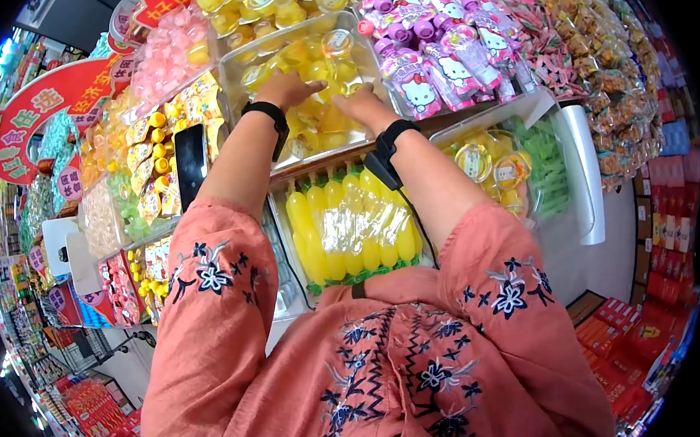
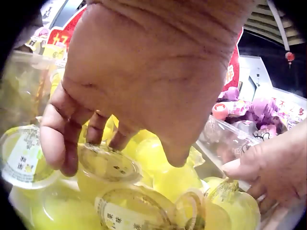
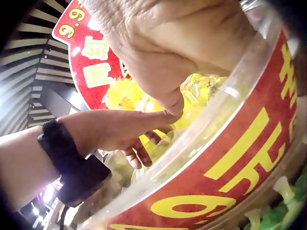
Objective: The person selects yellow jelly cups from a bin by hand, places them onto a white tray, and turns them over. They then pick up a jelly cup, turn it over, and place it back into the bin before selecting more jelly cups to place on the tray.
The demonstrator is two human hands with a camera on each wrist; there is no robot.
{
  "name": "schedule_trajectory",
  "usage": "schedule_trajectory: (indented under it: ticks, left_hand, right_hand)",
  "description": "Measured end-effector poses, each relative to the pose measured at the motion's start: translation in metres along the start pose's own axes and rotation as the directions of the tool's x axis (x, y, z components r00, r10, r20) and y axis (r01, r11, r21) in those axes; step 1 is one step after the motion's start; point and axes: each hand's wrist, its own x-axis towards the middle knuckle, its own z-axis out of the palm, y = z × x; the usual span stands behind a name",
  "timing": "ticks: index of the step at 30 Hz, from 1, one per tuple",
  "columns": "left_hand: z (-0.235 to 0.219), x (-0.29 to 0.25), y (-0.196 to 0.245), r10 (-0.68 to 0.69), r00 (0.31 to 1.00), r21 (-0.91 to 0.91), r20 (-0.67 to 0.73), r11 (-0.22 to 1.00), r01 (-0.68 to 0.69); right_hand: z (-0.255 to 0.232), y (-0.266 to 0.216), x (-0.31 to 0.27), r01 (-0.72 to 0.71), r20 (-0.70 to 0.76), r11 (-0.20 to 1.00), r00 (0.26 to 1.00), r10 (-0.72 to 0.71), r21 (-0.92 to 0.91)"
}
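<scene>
Both hands reach into a clear plastic bin (image 1: 229,79) filled with yellow jelly cups (image 1: 312,120). My left hand (image 1: 287,91) hangs palm-down over the cups, fingers spread from the thumb and slightly bent. In the left wrist view its fingertips come right at a round-lidded jelly cup (image 2: 111,165). Nearer the bin's right wall is my right hand (image 1: 363,109), its thumb (image 3: 173,104) extended toward the left hand. The right fingers reach down at the cups and are partly hidden behind the palm and the bin wall.
Purple cartoon-cat candy packs (image 1: 422,91) lie right of the bin, pink cups (image 1: 172,47) to its left. A phone (image 1: 190,165) lies at the left among yellow packets. Long yellow packs (image 1: 349,226) sit in a lower front tray. A red price strip (image 3: 216,182) runs along the bin front.
</scene>
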Motion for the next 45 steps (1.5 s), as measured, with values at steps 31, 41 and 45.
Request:
schedule_trajectory:
  ticks: [31, 41, 45]
  left_hand:
    - [-0.004, -0.003, 0.001, 0.216, 0.975, -0.151, 0.049, 0.967, -0.207]
    - [-0.007, -0.005, 0.002, 0.209, 0.96, -0.276, 0.187, 0.949, -0.153]
    - [-0.016, -0.02, 0.011, 0.104, 0.962, -0.294, 0.252, 0.956, -0.027]
  right_hand:
    - [-0.017, 0.011, 0.001, -0.137, 0.361, 0.855, 0.931, -0.062, 0.5]
    - [-0.015, 0.007, 0.002, -0.147, 0.348, 0.809, 0.935, -0.075, 0.569]
    - [-0.017, 0.003, 0.001, -0.144, 0.368, 0.805, 0.925, -0.097, 0.576]
